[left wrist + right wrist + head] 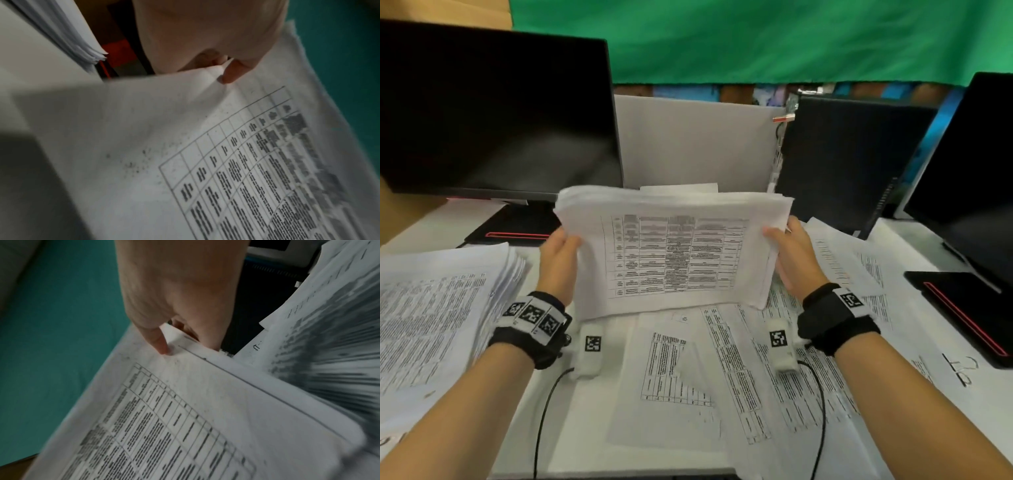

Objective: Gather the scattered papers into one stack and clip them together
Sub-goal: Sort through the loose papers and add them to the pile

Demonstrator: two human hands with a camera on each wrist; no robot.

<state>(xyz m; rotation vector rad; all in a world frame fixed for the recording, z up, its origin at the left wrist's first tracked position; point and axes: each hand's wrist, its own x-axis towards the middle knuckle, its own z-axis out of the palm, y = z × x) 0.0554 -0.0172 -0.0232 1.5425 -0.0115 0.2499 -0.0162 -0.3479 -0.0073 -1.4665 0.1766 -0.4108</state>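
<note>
A thick bundle of printed papers (pixel 674 253) stands on its long lower edge above the desk, its top sheet showing a table. My left hand (pixel 560 255) grips its left side, thumb in front and fingers behind. My right hand (pixel 787 255) grips the right side the same way. In the left wrist view the thumb presses the paper bundle (pixel 205 162) near my left hand (pixel 224 68). The right wrist view shows my right hand (pixel 174 337) pinching the bundle (pixel 185 418). Loose sheets (pixel 722 370) lie scattered on the desk under it. No clip is visible.
Another thick pile of papers (pixel 434 308) lies at the left. A monitor (pixel 493 116) stands behind left, a black computer case (pixel 849 164) behind right and a second monitor (pixel 969 178) at far right. Cables run along the desk's front.
</note>
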